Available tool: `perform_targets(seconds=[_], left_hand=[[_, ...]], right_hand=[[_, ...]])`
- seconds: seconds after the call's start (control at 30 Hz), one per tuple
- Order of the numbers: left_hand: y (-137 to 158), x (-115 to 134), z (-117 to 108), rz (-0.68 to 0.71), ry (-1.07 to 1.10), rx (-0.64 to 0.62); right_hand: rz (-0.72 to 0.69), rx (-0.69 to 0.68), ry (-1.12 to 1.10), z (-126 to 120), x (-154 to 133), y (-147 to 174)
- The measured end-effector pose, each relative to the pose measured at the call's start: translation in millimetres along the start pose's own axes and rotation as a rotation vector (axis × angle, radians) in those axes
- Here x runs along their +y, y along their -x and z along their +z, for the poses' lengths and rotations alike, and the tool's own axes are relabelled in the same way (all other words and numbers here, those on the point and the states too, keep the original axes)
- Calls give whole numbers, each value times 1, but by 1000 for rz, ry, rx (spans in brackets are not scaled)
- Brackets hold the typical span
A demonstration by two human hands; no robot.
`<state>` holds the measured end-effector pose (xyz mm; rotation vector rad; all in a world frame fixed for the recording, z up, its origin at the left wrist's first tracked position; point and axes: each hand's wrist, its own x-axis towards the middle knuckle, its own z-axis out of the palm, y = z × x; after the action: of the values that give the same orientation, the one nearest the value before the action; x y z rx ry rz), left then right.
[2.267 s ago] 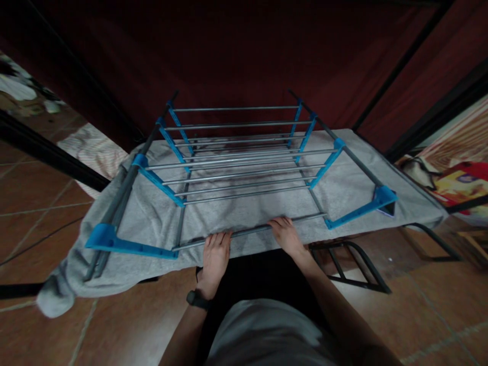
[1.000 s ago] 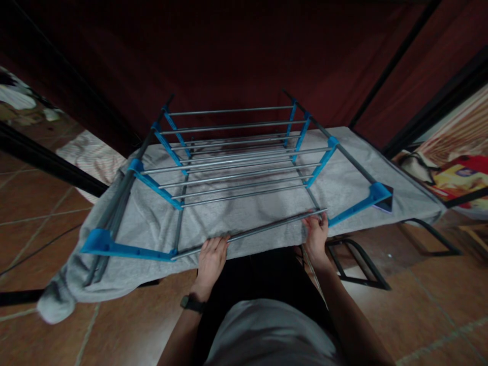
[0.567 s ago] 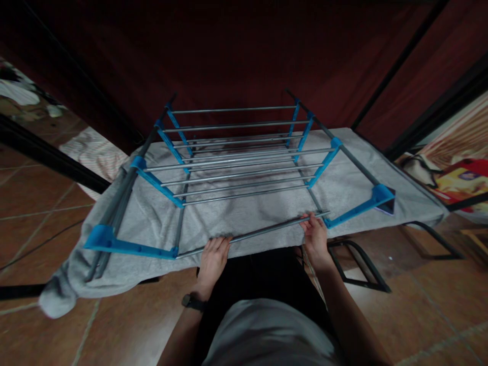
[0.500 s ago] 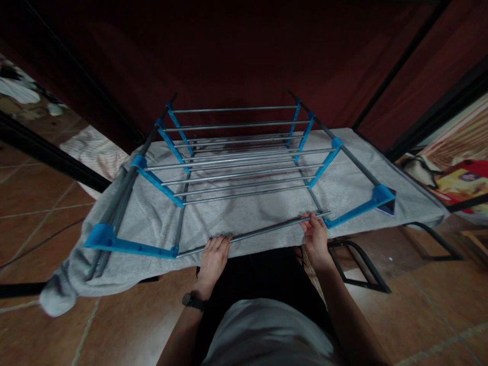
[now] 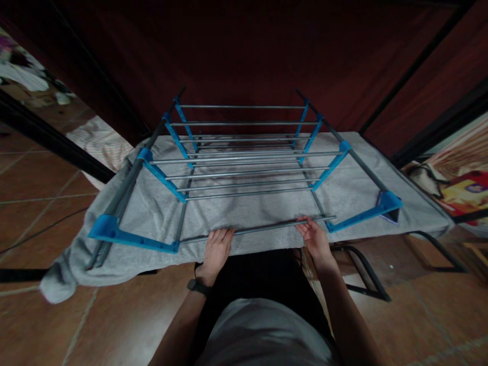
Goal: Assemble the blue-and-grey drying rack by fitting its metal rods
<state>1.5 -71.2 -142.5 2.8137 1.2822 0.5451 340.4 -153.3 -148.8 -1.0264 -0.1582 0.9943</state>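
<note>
A drying rack with grey metal tubes and blue plastic brackets stands on the cloth-covered surface; one of its several crossbars (image 5: 247,172) spans the middle. Along the near side lies a loose-looking metal rod (image 5: 263,228). My left hand (image 5: 218,249) is closed over the rod's left part, knuckles up. Nearer its right end, my right hand (image 5: 313,237) holds the rod by the fingertips, palm partly turned up. The rod's left end meets the left blue bracket (image 5: 141,240). Its right end passes just above the tip of the right blue bracket (image 5: 366,213), apparently not seated in it.
A grey cloth (image 5: 244,208) covers the surface under the rack. A dark flat object (image 5: 390,215) lies beneath the right bracket. Black metal legs (image 5: 362,272) stand at lower right. A dark red panel (image 5: 244,56) rises behind. A red and yellow package (image 5: 467,189) sits at far right.
My right hand sits slightly farther left along the rod, away from the right bracket. The rod's right end reaches a little farther past that bracket. The camera view has shifted slightly.
</note>
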Motion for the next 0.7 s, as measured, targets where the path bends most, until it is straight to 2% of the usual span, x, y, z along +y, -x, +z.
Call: perform_targets(seconds=[0.13,0.33,0.7], left_hand=[[2,-5,1,-38,4,26],[3,-16,2,-59,-7,50],[8,-16,7,-164,35,147]], right_hand=[[3,-49,25,5,6,2],[-54,30,-8,8,9,1],[-119,55,19,8,13,1]])
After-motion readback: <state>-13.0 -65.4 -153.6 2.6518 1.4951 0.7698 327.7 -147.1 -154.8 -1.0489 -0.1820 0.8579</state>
